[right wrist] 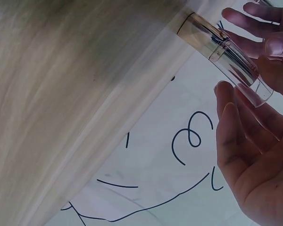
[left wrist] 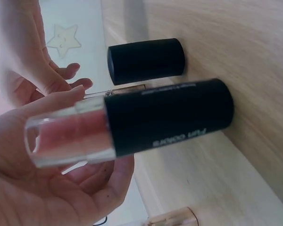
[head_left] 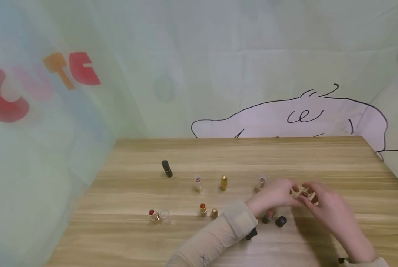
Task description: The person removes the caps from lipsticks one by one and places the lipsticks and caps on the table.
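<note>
My right hand (head_left: 334,207) pinches a clear-capped lipstick (right wrist: 221,49) with a shiny gold base between thumb and forefinger. It tilts in the right wrist view; whether its base touches the table I cannot tell. My left hand (head_left: 279,193) is at its left side, fingers loosely bent and close to the cap; contact is unclear. Nearer to the left wrist camera stands a black lipstick (left wrist: 170,117) with a pinkish-red bullet under a clear inner cover. Beside it stands its black cap (left wrist: 148,61).
Beyond my left wrist stands another clear-capped lipstick (head_left: 261,183). Leftward are a gold tube (head_left: 224,183), a clear-capped lipstick (head_left: 198,184), a black tube (head_left: 167,168), an orange-red lipstick (head_left: 203,210) with a gold cap (head_left: 214,213), and a red lipstick (head_left: 154,215) by a clear cap (head_left: 166,216).
</note>
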The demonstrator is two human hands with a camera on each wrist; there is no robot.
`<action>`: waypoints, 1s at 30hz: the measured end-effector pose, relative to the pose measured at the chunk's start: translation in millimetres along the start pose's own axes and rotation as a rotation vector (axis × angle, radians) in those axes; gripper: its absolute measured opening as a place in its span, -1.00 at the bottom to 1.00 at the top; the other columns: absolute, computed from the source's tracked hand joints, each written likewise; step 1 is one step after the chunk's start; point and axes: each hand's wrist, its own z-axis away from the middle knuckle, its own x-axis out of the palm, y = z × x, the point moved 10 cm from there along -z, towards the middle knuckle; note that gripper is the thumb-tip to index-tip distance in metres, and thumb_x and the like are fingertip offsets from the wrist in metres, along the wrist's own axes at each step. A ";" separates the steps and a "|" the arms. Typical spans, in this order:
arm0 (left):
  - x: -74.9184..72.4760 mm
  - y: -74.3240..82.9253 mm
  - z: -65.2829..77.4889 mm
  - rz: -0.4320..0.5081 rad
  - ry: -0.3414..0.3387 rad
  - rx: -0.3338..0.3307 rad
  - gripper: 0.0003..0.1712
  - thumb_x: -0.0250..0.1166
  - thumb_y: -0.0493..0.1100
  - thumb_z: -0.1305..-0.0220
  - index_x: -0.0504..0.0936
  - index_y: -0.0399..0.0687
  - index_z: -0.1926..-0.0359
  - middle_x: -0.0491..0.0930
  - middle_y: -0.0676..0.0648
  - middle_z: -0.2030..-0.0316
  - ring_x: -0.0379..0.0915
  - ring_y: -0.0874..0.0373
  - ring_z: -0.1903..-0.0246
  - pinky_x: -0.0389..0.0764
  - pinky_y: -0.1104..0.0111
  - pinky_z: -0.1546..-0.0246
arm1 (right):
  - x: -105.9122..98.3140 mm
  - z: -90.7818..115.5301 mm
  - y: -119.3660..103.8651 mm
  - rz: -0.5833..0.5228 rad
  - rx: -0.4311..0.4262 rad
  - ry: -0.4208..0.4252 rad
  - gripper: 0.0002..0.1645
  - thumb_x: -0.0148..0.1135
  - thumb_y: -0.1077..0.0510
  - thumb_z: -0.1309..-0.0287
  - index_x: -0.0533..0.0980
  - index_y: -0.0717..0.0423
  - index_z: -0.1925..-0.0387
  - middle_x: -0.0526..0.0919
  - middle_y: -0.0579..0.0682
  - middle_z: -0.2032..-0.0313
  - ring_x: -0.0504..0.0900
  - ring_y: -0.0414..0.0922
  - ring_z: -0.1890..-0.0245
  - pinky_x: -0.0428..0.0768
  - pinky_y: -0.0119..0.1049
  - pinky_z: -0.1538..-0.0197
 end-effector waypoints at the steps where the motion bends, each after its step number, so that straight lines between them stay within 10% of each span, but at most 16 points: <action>1: 0.7 -0.5 -0.8 0.012 -0.003 -0.005 -0.55 0.37 0.15 -0.09 0.60 0.22 -0.03 0.65 0.22 0.11 0.50 0.44 0.23 0.36 0.63 0.40 | 1.1 -0.1 0.7 -0.005 0.007 -0.008 -0.57 0.37 0.15 -0.04 0.52 0.26 0.05 0.69 0.12 0.33 0.62 -0.11 0.47 0.52 -0.23 0.51; 14: 15.5 5.2 -11.7 0.004 -0.062 0.077 -0.67 0.40 -0.01 -0.06 0.62 0.18 0.10 0.61 0.26 0.37 0.43 0.46 0.43 0.33 0.68 0.47 | 2.9 -0.9 -2.9 -0.045 -0.009 0.010 -0.70 0.36 0.21 -0.03 0.57 0.19 0.16 0.69 -0.01 0.44 0.61 -0.20 0.51 0.52 -0.36 0.49; 30: 12.2 4.3 -12.4 0.019 -0.036 0.102 -0.67 0.34 -0.03 -0.12 0.66 0.19 0.04 0.68 0.25 0.16 0.49 0.48 0.25 0.30 0.75 0.34 | -11.2 3.4 -13.4 -0.049 -0.066 0.141 -0.68 0.43 0.23 0.06 0.58 0.21 0.21 0.71 0.00 0.46 0.61 -0.20 0.54 0.55 -0.37 0.48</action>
